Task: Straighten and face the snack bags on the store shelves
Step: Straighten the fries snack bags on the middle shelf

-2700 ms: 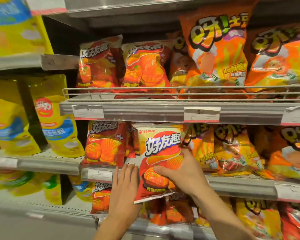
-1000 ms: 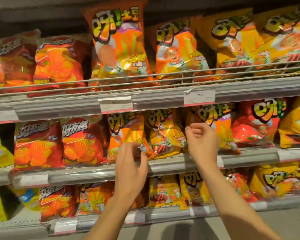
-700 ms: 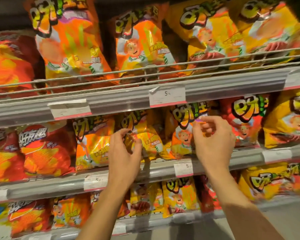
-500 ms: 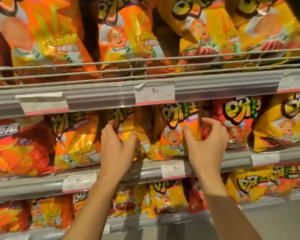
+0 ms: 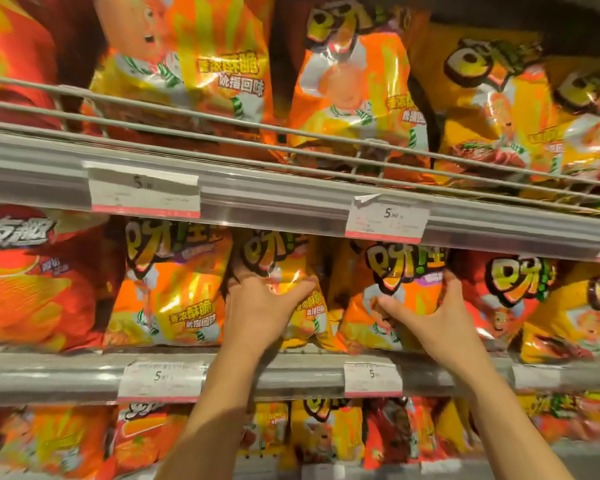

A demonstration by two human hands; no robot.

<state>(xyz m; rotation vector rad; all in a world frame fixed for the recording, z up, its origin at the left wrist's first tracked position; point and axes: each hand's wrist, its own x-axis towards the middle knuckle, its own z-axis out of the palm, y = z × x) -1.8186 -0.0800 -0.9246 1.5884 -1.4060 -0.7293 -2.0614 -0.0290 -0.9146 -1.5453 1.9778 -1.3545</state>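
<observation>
- The view had come closer to the shelves than half a second before; the middle shelf (image 5: 291, 374) now filled the centre of the frame.
- The left hand (image 5: 257, 313), earlier only touching, now gripped the yellow bag (image 5: 288, 268) at centre, thumb and fingers curled around it.
- The right hand (image 5: 433, 317) had closed on the orange bag (image 5: 402, 271) just right of it, thumb in front, fingers behind its right edge.
- Both bags stood on the middle shelf, side by side.
</observation>
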